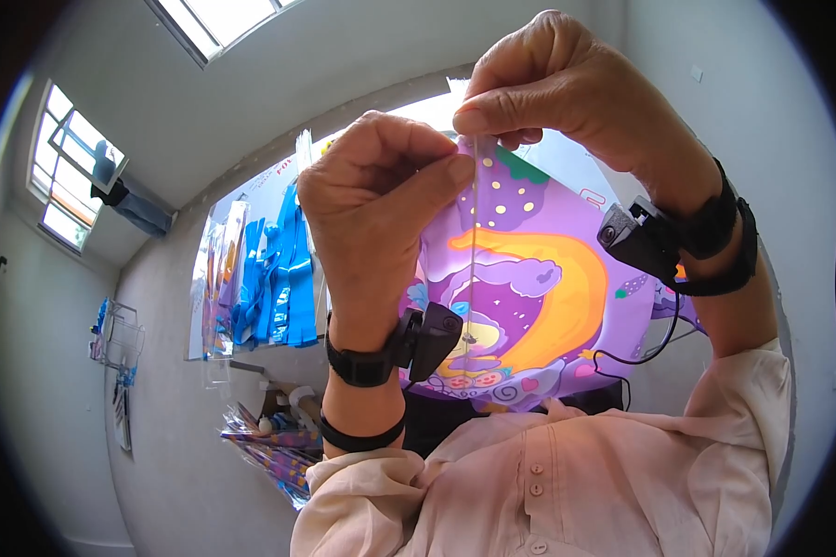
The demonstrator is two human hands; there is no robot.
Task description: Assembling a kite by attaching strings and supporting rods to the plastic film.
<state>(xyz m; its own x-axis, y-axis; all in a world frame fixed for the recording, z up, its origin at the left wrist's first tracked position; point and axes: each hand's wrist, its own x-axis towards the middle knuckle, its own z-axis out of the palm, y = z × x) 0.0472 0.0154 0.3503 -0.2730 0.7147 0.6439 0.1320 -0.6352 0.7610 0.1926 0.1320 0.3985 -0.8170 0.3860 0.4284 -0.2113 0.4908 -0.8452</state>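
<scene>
A purple sheet [529,200] printed in orange, green and yellow hangs in front of me, over the table's near side. Down its middle runs a thin straight rod or cord [475,223]; I cannot tell which. My left hand [381,195] is closed in a pinch at the top of this line, thumb against fingertips. Just above and to the right, my right hand [557,97] pinches the same upper end. The two sets of fingertips nearly meet, and they hide what exactly lies between them. Each wrist carries a strapped black box.
Blue strips in clear wrapping [279,278] lie on the table [198,325] at left. Below its left end are wrapped purple packages [279,455]. A wire rack [121,339] stands by the left wall. Far left, a person [125,200] is near an open window [70,167].
</scene>
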